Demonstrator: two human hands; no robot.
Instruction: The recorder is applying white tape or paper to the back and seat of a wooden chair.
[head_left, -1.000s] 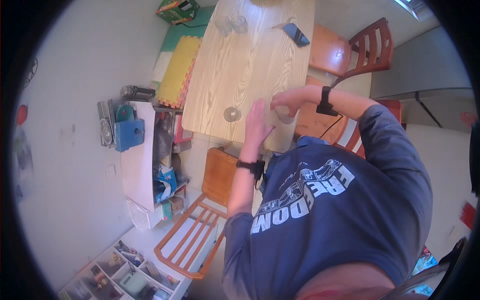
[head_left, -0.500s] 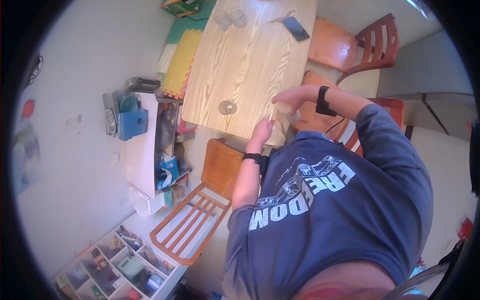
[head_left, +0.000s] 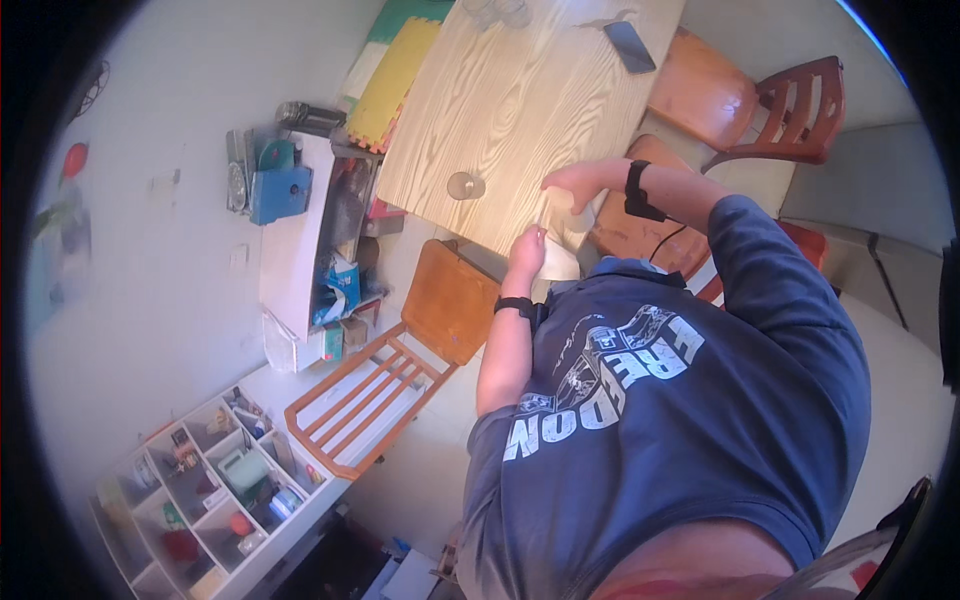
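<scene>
"Whitish item (head_left: 559,204) (perhaps a cup), held in the right hand (head_left: 577,184) near the edge of the table (head_left: 505,110), could be dropped if pressure were eased."
"And the left hand (head_left: 526,252)?"
"Its grip cannot be told."

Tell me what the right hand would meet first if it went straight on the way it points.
Probably the clear drinking glass, across the wood-grain tabletop to the left of the right hand. Depth is unclear, so the hand might pass above it.
</scene>
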